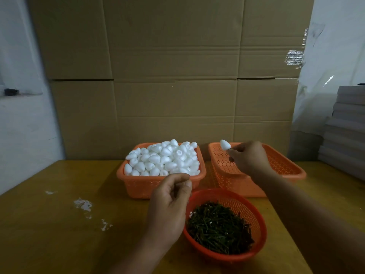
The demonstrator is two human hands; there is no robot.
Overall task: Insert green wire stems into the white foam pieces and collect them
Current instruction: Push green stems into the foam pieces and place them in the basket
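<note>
An orange square basket [138, 186] at the table's middle is heaped with white foam pieces [164, 159]. To its right stands a second orange basket [284, 167], tilted, with nothing visible in it. A round red basket [254, 214] near me holds a pile of green wire stems [217, 228]. My right hand [248, 157] hovers over the tilted basket and pinches a stem with a white foam piece [225, 144] on its end. My left hand [169, 200] is by the front rim of the foam basket, fingers curled; whether it holds a foam piece I cannot tell.
The wooden table [59, 224] has white foam crumbs [84, 204] on its left side. Cardboard sheets [173, 76] stand behind the baskets. A stack of grey boards [345, 125] sits at the right edge.
</note>
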